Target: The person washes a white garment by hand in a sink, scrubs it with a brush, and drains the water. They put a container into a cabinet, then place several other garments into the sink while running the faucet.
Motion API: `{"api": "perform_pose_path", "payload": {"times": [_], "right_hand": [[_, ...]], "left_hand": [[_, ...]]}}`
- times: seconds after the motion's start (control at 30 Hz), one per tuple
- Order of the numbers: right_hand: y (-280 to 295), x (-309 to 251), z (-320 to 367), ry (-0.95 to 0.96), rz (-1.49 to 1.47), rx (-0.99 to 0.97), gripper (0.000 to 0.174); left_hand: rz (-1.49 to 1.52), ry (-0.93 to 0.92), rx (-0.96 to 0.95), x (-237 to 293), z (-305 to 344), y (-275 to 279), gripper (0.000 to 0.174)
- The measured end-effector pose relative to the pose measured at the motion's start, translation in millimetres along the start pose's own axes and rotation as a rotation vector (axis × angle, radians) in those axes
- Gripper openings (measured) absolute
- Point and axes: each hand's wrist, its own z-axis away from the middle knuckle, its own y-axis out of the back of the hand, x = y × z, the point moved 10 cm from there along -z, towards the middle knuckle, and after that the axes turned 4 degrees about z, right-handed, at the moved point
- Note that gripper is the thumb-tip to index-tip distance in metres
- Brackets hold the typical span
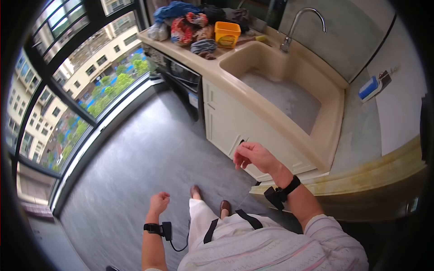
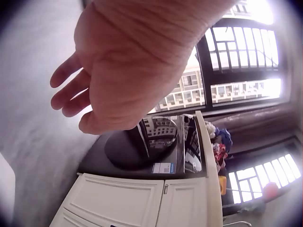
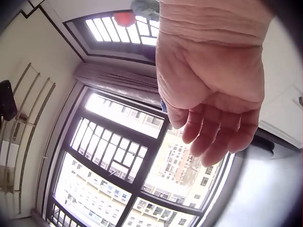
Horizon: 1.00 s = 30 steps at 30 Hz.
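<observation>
My left hand [image 1: 159, 203] hangs over the grey floor at the lower middle of the head view, holding nothing. In the left wrist view its fingers [image 2: 71, 90] are loosely bent and apart from anything. My right hand [image 1: 257, 156] is raised in front of the white cabinet [image 1: 226, 122] below the sink, fingers loosely bent and nothing in them; the right wrist view shows its bare palm [image 3: 213, 80]. Beyond it, the beige sink [image 1: 332, 149] holds cloudy greyish water [image 1: 285, 97], under a curved metal tap [image 1: 312, 11].
A heap of clothes [image 1: 183, 29] and a yellow tub [image 1: 227, 34] stand on the counter left of the sink. Under that counter is a black front-loading washing machine [image 2: 123, 149]. A blue-and-white brush [image 1: 370, 88] lies at the right. Large windows [image 1: 68, 86] line the left side.
</observation>
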Motion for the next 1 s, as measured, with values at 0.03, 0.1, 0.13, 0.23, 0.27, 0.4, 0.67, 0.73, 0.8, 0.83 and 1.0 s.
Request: {"api": "perform_pose_path", "payload": {"times": [0.03, 0.1, 0.13, 0.23, 0.27, 0.4, 0.67, 0.73, 0.8, 0.83, 1.0], "right_hand": [[-1.3, -6.7, 4.7, 0.026, -0.028, 0.024, 0.026], [52.5, -40.5, -25.7, 0.038, -0.008, 0.096, 0.025], [62.4, -52.4, -32.4, 0.065, -0.019, 0.125, 0.025], [96.9, -98.5, -45.3, 0.125, -0.045, 0.212, 0.025], [110.6, -114.5, -44.6, 0.145, -0.060, 0.272, 0.025], [160.4, -160.7, -38.5, 0.188, -0.099, 0.408, 0.026], [250.2, -151.8, -27.8, 0.025, -0.061, 0.626, 0.027], [268.7, -150.1, -28.1, 0.022, -0.047, 0.636, 0.027], [280.9, -143.0, -29.0, 0.024, -0.083, 0.619, 0.027], [287.7, -139.2, -30.4, 0.033, -0.089, 0.615, 0.027], [313.3, -92.6, -54.0, -0.268, 0.032, 0.459, 0.030]], "left_hand": [[-0.028, -0.016, -0.018, 11.0, -4.2, 10.0, 0.021], [-0.009, -0.070, -0.066, 64.7, -84.0, -6.3, 0.020], [0.006, -0.152, -0.062, 84.8, -107.3, 7.4, 0.019], [0.036, -0.354, -0.049, 166.8, -178.9, 49.4, 0.018], [0.064, -0.433, -0.041, 197.5, -191.7, 57.9, 0.017], [0.110, -0.666, -0.092, 326.1, -239.3, 81.2, 0.017], [0.163, -1.030, -0.368, 540.5, -257.6, 43.7, 0.015], [0.118, -1.068, -0.360, 578.9, -265.9, 30.2, 0.016], [0.035, -1.136, -0.350, 616.5, -269.7, 16.2, 0.020], [0.024, -1.138, -0.346, 629.2, -274.9, 7.6, 0.020], [-0.119, -1.019, -0.508, 662.2, -285.2, -54.6, 0.025]]}}
